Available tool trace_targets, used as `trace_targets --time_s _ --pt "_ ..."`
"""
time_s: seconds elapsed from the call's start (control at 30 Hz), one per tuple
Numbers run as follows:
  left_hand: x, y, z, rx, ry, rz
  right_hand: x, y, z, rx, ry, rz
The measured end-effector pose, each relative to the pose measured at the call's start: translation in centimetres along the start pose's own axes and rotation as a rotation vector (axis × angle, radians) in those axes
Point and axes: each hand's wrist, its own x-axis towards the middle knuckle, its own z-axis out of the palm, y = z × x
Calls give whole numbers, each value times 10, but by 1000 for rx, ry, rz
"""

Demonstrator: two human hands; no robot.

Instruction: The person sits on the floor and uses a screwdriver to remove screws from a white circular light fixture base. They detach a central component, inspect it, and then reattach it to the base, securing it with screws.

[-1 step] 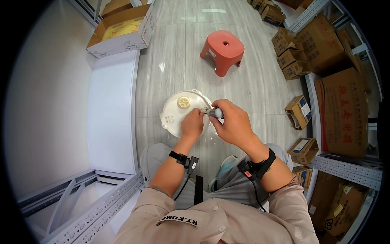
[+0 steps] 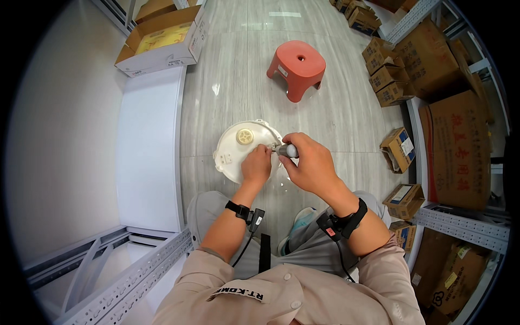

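Observation:
A round off-white plastic piece (image 2: pixel 232 142), like a lid or base plate, lies on the floor in front of me. It carries a cream round knob-like part (image 2: pixel 245 136) near its far side and small fittings at its left. My left hand (image 2: pixel 257 164) is closed in a pinch over its right part; what the fingertips hold is hidden. My right hand (image 2: pixel 311 162) grips a short grey cylindrical tool with a white rounded end (image 2: pixel 291 150), possibly a screwdriver. The tool lies nearly flat, its narrow tip pointing left to the left fingertips at the piece's right rim.
A red plastic stool (image 2: pixel 301 59) stands farther off. At left, an open carton (image 2: pixel 162 51) with yellow contents sits at the far end of a white shelf board (image 2: pixel 149 146). Metal racking with cardboard boxes (image 2: pixel 457 146) lines the right; small cartons (image 2: pixel 399 149) stand beside it.

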Motion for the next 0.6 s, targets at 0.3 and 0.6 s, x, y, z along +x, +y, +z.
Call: trace_targets --time_s 0.3,0.6 --pt "3 5 3 71 -39 -52 4 0 -1 -5 6 0" --pt "3 9 -1 52 6 26 8 3 -8 -59 -8 8"
